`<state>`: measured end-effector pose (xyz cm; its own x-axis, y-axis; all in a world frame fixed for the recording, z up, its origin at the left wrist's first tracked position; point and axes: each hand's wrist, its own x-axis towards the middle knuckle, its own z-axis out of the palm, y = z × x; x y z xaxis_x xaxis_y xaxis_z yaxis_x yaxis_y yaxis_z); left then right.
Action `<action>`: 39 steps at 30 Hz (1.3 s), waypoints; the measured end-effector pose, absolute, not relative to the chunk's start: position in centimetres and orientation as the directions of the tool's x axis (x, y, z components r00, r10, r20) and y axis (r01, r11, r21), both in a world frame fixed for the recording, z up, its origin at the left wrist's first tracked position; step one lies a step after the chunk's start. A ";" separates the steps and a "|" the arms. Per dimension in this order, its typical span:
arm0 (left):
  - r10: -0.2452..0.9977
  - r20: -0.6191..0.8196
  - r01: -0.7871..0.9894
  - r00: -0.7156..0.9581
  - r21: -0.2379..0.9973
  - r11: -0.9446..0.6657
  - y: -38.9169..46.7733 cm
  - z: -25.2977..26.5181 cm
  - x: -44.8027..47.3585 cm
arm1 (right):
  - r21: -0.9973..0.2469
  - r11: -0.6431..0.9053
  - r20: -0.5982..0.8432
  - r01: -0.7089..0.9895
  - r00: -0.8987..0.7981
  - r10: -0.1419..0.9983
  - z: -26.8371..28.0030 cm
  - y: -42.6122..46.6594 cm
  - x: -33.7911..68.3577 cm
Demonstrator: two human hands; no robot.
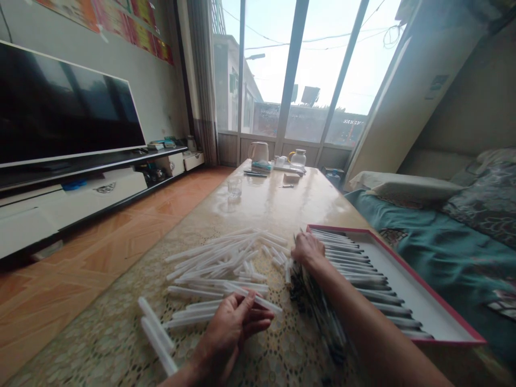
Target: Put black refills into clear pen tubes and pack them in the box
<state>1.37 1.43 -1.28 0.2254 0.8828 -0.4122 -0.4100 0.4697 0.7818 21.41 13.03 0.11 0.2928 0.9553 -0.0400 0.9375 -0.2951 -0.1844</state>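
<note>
My left hand (231,325) is closed around a white translucent tube (262,302), pinched between thumb and fingers and pointing to the right. Beside and beyond it, a loose pile of similar tubes (217,255) covers the patterned tablecloth. My right hand (308,248) is closed near the left edge of a pink-rimmed shallow box (427,277). Thin dark tips show by its fingers, but what they grip is unclear. Under the right forearm lies a bundle of dark, slender sticks (310,309), partly hidden and blurred. Inside the box, pale tubes with dark ends (374,279) lie in a row.
A drinking glass (234,188) stands farther along the table. At the far end are a glass pitcher (298,158), a kettle (259,152) and a small box (291,177). A teal-covered sofa (399,252) borders the right side; a television (68,107) is at left.
</note>
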 end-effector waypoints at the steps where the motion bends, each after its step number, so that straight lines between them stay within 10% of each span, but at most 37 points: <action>1: 0.883 -0.405 -0.413 0.236 0.781 0.468 1.4 -1.3 1.4 | -0.182 -0.321 -0.068 0.929 0.314 0.947 0.0 13.5 21.3; 9: 0.885 -0.387 -0.415 0.259 0.783 0.464 1.2 -1.3 1.3 | -0.297 -0.371 -0.112 0.880 0.354 0.929 1.5 14.2 21.6; 22: 0.925 -0.373 -0.596 -0.069 0.759 0.262 1.8 0.4 1.0 | -0.752 0.238 0.278 0.614 -0.031 0.960 1.1 -0.6 20.5; 39: 0.920 -0.361 -0.586 0.151 0.717 0.377 1.2 -0.7 1.1 | -0.799 0.202 0.228 0.567 -0.026 0.973 1.1 -1.8 19.1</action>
